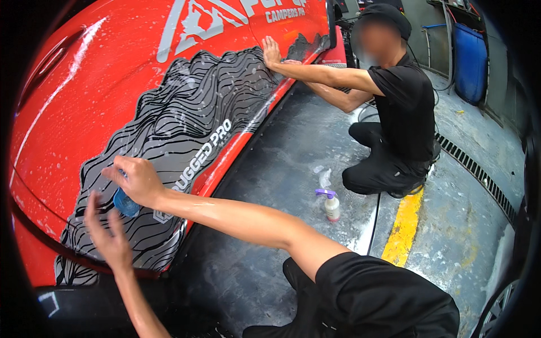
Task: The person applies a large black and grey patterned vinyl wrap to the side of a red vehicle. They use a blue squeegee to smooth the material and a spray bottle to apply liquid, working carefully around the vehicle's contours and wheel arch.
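Across the glossy, wet red vehicle panel (84,96) a grey-and-black contour-line vinyl graphic (186,118) runs from seven toward one o'clock, and on it a small blue squeegee (125,204) is gripped by the right hand (138,181), at one o'clock from the spread, empty left hand (110,239).

From my remote view, the wearer's two forearms are bare, with no gloves, watch or rings that I can make out on the left hand (110,234) or the right hand (138,180). At five o'clock, a short black fabric sleeve (360,281) covers the right upper arm, matching dark clothing below.
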Tool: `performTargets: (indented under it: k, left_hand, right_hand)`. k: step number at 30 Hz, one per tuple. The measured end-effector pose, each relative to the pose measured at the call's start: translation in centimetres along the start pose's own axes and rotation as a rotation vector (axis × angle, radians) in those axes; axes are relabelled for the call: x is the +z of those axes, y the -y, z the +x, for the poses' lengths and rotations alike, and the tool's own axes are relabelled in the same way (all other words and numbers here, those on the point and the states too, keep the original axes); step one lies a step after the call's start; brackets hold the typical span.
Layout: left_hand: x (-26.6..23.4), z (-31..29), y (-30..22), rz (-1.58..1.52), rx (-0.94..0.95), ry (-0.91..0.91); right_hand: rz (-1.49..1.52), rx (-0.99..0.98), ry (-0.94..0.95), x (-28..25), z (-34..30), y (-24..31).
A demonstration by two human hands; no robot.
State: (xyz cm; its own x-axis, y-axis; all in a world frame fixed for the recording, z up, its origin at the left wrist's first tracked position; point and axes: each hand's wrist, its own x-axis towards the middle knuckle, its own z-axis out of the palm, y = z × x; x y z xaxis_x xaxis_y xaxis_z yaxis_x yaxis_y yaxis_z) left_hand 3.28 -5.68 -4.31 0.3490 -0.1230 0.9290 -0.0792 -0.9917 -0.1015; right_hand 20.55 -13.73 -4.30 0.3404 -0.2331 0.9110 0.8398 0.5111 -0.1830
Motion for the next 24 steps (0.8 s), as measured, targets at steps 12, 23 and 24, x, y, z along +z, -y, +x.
performTargets:
  k: [12,23,24]
  left_hand:
    - [-1.9,2.9,-1.3,-0.568,-0.649,0.435]
    - [-5.0,6.5,1.6,0.546,0.249,0.003]
    - [-3.5,5.8,2.8,0.624,0.266,0.004]
  right_hand:
    - [0.021,-0.614,0.48,-7.5,-0.4,2.9]
    - [-0.469,-0.261,-0.125,-9.7,3.3,-9.3]
    - [-0.552,-0.267,-0.089,-10.1,2.4,-10.6]
